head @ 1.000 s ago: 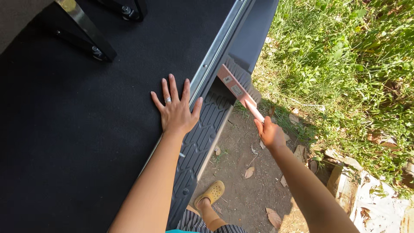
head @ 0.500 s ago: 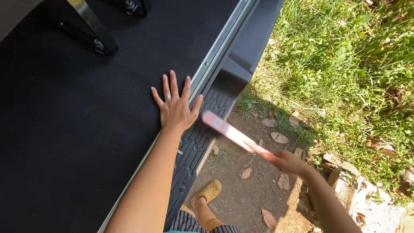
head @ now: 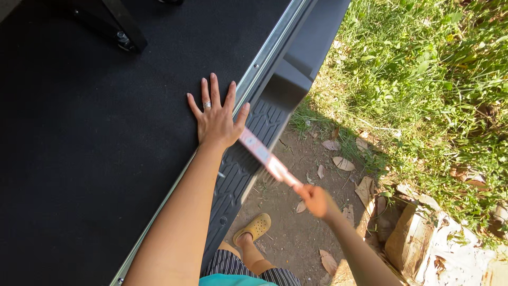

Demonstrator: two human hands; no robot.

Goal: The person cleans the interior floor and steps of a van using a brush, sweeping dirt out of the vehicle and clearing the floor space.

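The left hand lies flat on the black carpet of the vehicle floor, with the fingers spread wide and a ring on one finger. The thumb reaches almost to the metal strip that runs along the edge of the carpet. To the left of this hand the carpet is wide and free; only a black metal bracket stands far away near the top edge.

The right hand is closed around the thin handle of a pink brush. The brush lies slanted, its head just beside the left wrist and over the grey ribbed step. Its bristles point down and seem to touch the outer edge of the step, but they are blurred, so I cannot tell this for sure.

Below the step is bare soil with dry leaves, and a foot in a yellow clog stands close to the step. To the right, grass begins, and the room there is open.
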